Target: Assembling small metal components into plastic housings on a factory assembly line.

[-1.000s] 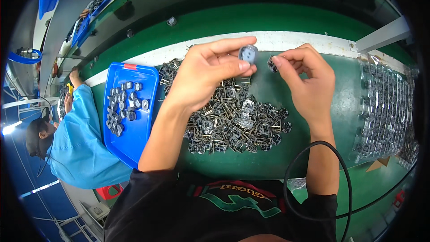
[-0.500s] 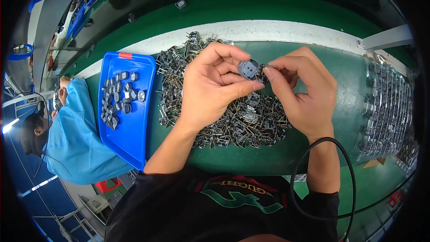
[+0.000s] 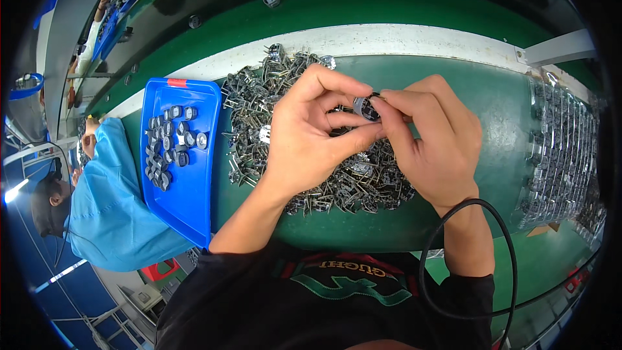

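Note:
My left hand [image 3: 310,126] pinches a small round grey plastic housing [image 3: 358,107] between thumb and fingers, above a heap of parts. A dark circuit piece with metal bits [image 3: 370,109] sits against the housing's right side; whether it is seated inside I cannot tell. My right hand [image 3: 435,133] grips that dark piece with thumb and forefinger, its fingertips nearly meeting those of the left. Below and behind both hands spreads the heap of small circuit pieces with metal pins [image 3: 249,107], partly hidden by them.
Left of the heap lies a blue tray [image 3: 184,204] with several grey housings [image 3: 168,128]. Plastic trays of parts [image 3: 560,155] stand at the right. A black cable [image 3: 505,233] loops by my right forearm. A co-worker in a blue top [image 3: 116,201] sits at the left.
The grey housing has turned from showing its two-holed face to nearly edge-on. The dark circuit piece, earlier beside it, is now up against it, and my fingertips are closer together.

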Demonstrator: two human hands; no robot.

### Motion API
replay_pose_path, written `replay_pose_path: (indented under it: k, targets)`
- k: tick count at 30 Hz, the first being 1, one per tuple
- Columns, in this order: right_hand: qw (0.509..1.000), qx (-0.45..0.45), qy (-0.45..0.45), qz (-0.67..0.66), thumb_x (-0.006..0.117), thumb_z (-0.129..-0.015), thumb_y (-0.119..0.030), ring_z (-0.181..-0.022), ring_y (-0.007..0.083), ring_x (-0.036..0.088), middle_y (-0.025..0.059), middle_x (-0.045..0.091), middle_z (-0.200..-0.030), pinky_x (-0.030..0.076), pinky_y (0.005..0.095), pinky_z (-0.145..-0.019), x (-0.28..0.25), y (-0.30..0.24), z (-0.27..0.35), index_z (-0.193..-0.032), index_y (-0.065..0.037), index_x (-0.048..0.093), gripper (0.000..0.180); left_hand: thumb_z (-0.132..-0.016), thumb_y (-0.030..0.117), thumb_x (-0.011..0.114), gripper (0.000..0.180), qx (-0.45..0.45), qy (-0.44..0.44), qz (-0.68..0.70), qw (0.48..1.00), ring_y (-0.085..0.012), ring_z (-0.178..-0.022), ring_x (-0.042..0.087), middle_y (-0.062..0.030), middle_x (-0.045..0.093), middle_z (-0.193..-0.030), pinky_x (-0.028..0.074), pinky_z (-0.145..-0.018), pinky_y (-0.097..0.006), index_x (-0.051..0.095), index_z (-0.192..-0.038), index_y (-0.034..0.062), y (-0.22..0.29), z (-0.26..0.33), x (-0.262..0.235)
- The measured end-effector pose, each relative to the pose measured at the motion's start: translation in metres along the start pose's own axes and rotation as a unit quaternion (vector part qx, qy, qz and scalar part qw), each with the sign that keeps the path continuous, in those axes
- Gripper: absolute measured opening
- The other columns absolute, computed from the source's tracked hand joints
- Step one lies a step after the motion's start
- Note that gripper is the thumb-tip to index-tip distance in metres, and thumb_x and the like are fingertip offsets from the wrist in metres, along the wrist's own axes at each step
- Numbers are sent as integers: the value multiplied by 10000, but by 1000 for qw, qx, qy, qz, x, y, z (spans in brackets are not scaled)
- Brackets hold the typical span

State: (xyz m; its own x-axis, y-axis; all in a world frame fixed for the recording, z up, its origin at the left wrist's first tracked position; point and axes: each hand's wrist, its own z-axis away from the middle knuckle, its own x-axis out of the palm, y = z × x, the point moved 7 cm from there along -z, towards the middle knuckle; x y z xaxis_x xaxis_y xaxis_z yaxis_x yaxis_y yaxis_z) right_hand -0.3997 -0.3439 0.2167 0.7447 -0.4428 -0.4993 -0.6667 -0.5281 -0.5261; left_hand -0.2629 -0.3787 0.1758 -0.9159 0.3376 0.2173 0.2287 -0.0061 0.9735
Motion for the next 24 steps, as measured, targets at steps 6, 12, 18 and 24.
replay_pose_path:
  k: [6, 12, 18, 24]
  targets:
    - [998, -36, 22, 54, 753, -685, -6, -548, 172, 532, 26, 519, -715, 427, 300, -451, 2, -2, 4, -848, -56, 658, 195, -840, -107, 659, 259, -35, 5, 35, 999, -147, -931, 655, -99, 625, -1002, 607, -822, -310, 573, -1078, -55, -1, -1, -2]
    - [1000, 0, -14, 14, 666, -711, 47, -625, 235, 564, 58, 552, -769, 477, 335, -536, 8, 16, 2, -965, -33, 688, 267, -896, 23, 651, 236, -33, 21, -58, 998, -159, -882, 676, -105, 676, -972, 587, -792, -308, 624, -1117, -55, 5, -33, -15]
    - [984, 37, -170, -33, 668, -784, -23, -814, 264, 576, 50, 580, -861, 492, 386, -734, 21, 44, 9, -998, -58, 693, 218, -863, 66, 668, 266, 23, 66, -286, 956, -146, -780, 685, -109, 714, -885, 544, -734, -235, 682, -1078, -91, 3, -143, -58]
    - [968, 33, -245, -31, 740, -775, -92, -844, 253, 561, 45, 567, -884, 484, 377, -767, 37, 43, 20, -924, -62, 688, 160, -778, 262, 715, 239, 55, 162, -507, 845, -262, -852, 716, -126, 749, -879, 547, -804, -360, 781, -917, 78, -11, -240, -130]
